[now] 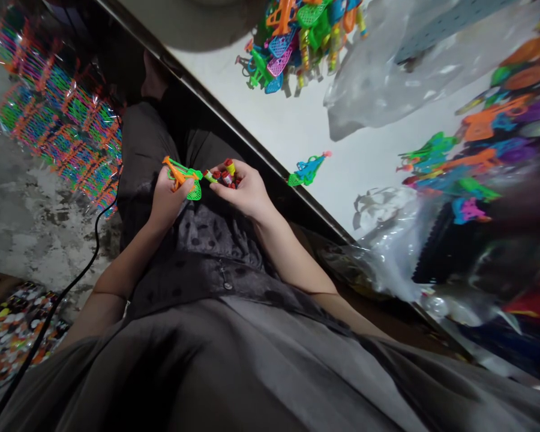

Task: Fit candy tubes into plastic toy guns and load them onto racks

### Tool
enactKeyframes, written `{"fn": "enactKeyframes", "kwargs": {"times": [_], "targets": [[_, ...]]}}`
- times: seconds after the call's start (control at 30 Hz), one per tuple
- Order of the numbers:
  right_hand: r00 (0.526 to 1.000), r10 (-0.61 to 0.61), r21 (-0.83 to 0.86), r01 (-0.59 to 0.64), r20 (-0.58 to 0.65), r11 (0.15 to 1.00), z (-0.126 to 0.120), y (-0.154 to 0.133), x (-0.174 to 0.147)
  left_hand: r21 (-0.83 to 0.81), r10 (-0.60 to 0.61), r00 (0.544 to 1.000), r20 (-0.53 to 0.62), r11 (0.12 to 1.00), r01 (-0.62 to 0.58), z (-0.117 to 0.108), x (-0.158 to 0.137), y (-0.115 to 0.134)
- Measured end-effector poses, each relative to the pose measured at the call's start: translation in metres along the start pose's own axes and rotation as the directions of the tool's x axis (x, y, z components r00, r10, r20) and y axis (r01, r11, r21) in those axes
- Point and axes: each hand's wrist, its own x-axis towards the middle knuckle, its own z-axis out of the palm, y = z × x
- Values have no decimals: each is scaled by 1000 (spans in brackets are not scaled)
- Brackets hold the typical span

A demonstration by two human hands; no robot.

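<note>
Over my lap, my left hand is closed round a small plastic toy in green and orange, with a perforated green part pointing down. Close beside it, my right hand is curled round several small candy tubes in red, yellow and white wrapping. One yellow-green tube sticks out from the right fingertips and seems to meet the toy's green end; whether they are joined I cannot tell. A similar blue and green toy lies near the edge of the white table.
On the white table lie a heap of coloured toys, a clear plastic bag and a blurred pile of toys. Packed toys rest on the floor at left, near a black cable and a box of small pieces.
</note>
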Motion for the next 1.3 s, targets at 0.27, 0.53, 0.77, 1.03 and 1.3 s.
{"fn": "enactKeyframes", "kwargs": {"times": [0.27,0.53,0.77,1.03,1.3], "targets": [[992,80,21,-83,100,996,-2,5,2,51,5,1000,-2,999,-5,0,-3,-6],[970,150,78,-168,189,983,4,9,3,84,-10,1000,-25,996,12,-2,0,2],[999,-37,2,37,12,999,-38,-28,34,-120,156,984,84,982,-146,4,14,14],[829,-315,-261,213,-461,942,-156,-41,135,-94,143,989,30,986,-140,-28,10,5],[784,-278,-537,-82,-555,840,-156,-66,162,-129,60,992,-107,989,-74,-47,5,-8]]}}
